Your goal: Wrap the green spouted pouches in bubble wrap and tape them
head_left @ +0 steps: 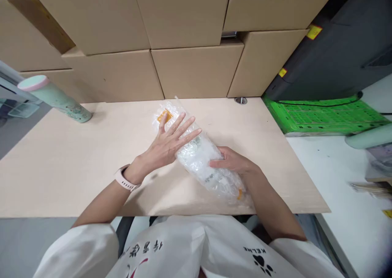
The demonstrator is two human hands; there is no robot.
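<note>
A long white bundle in clear bubble wrap (196, 157) lies slantwise above the wooden table, its near end close to the front edge. Orange patches, perhaps tape or labels, show at both ends of it. My left hand (170, 141) rests over its upper left part, fingers stretched out and spread. Gripping the right side of the bundle is my right hand (231, 160), with the thumb on top and the other fingers hidden beneath or behind it. What is inside the wrap cannot be made out.
A pale green tumbler (61, 100) with a pink-rimmed lid stands at the table's left. Stacked cardboard boxes (196, 71) form a wall along the back. A round cable hole (241, 100) sits at the rear edge. To the right are a green slatted platform (324, 116) and a dark cabinet (343, 53).
</note>
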